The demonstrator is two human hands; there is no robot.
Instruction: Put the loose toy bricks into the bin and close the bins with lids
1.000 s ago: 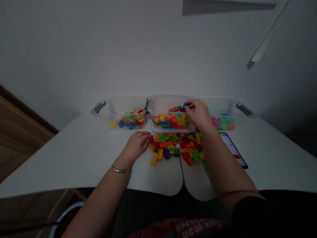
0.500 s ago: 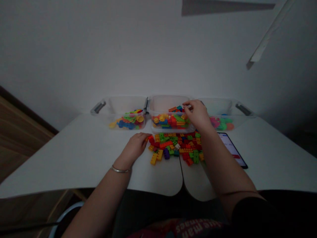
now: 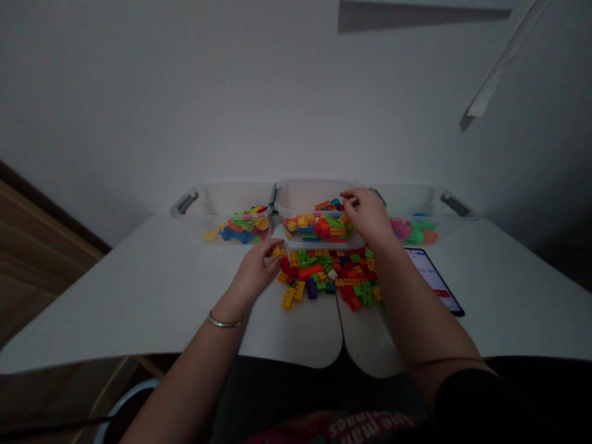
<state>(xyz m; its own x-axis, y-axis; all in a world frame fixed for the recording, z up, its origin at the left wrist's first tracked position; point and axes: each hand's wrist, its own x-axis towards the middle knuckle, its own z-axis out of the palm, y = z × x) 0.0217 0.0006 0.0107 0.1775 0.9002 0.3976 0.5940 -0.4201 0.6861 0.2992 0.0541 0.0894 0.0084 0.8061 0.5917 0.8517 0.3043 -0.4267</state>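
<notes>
My left hand (image 3: 256, 269) is at the left edge of a loose pile of toy building bricks (image 3: 311, 271) on the white table. Its thumb and index finger are apart, with a small yellow brick (image 3: 278, 251) showing between them; no grip on it is visible. My right hand (image 3: 370, 216) hangs over the right side of the middle clear plastic bin (image 3: 319, 245), its fingers bent and the thumb apart from the index finger. I see nothing held in it. Bricks of several colours (image 3: 319, 227) fill the lower part of that bin.
A clear bin (image 3: 194, 216) with colourful toy pieces stands on the left, another bin (image 3: 456, 216) on the right. A phone (image 3: 435, 280) lies lit beside my right forearm. A seam splits the table (image 3: 305, 339) in front. The wall (image 3: 277, 111) rises behind.
My left hand has shifted slightly up, and its thumb and index finger have spread, showing the yellow brick between them. My right hand has stayed almost still over the middle bin.
</notes>
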